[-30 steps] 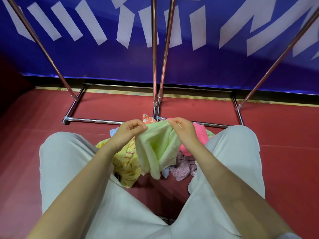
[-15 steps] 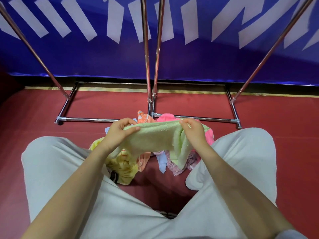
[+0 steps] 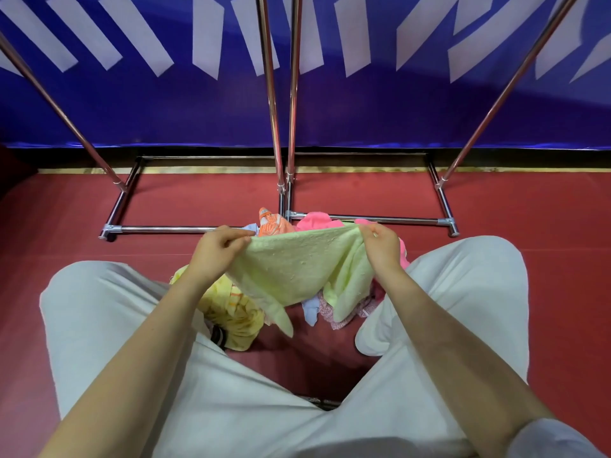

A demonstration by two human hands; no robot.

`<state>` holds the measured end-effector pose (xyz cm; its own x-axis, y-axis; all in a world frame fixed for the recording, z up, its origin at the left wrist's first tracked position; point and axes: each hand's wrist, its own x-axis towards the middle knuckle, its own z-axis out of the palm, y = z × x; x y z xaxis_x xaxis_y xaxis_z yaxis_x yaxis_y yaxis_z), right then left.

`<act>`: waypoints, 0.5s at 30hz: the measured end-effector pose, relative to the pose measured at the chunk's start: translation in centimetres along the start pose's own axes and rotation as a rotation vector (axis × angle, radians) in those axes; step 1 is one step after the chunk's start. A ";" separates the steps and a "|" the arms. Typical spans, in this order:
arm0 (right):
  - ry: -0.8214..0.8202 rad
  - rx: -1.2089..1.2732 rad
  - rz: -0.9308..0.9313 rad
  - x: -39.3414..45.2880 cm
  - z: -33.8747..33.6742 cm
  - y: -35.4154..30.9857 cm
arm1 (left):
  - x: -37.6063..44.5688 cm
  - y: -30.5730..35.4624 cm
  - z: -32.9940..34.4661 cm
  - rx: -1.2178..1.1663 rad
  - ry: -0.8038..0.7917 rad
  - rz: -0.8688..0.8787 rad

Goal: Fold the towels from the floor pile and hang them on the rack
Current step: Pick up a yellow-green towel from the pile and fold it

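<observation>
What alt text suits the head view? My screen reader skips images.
Both hands, left hand and right hand, stretch a pale green towel by its top corners above a colourful towel pile on the red floor, before a chrome rack.

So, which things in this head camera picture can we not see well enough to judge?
- Chrome rack: its hanging bars are cut off by the top edge.
- Floor pile: the stretched pale green terry towel covers its middle, so no towel count.
- Left hand and right hand: fingertips are tucked behind the towel's edge.
- Dark striped item: mostly hidden by the white trouser leg.
</observation>
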<state>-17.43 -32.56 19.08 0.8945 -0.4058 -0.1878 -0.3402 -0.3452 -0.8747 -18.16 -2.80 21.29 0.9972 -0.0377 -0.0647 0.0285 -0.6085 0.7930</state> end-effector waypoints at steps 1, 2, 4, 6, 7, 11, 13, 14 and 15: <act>0.004 0.001 0.009 0.1 0.0 0.0 | 0.0 -0.5 0.1 0.111 -0.019 0.021; 0.008 -0.002 0.015 0.1 0.0 0.0 | 0.0 -0.8 0.2 0.197 -0.035 0.036; 0.017 -0.001 0.024 0.2 -0.1 -0.2 | -0.2 -1.0 0.4 0.283 -0.036 0.057; 0.028 0.008 0.039 0.4 -0.4 -0.1 | -0.2 -0.8 0.4 0.330 -0.011 0.105; 0.037 0.017 0.045 0.5 -0.6 -0.1 | -0.2 -0.8 0.3 0.332 0.006 0.128; 0.076 0.055 0.070 0.8 -1.0 -0.1 | -0.1 -0.5 -0.2 0.163 0.079 0.172; 0.089 0.065 0.062 0.7 -1.1 -0.2 | -0.2 -0.2 -0.3 0.029 0.092 0.127; 0.090 0.067 0.058 0.7 -1.1 -0.3 | -0.2 -0.1 -0.4 -0.037 0.089 0.086; 0.093 0.067 0.052 0.8 -1.2 -0.3 | -0.2 0.0 -0.4 -0.078 0.082 0.050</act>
<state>-16.94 -33.76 19.74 0.8442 -0.4998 -0.1936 -0.3624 -0.2661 -0.8932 -18.32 -2.45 21.53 0.9997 0.0005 0.0228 -0.0189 -0.5441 0.8388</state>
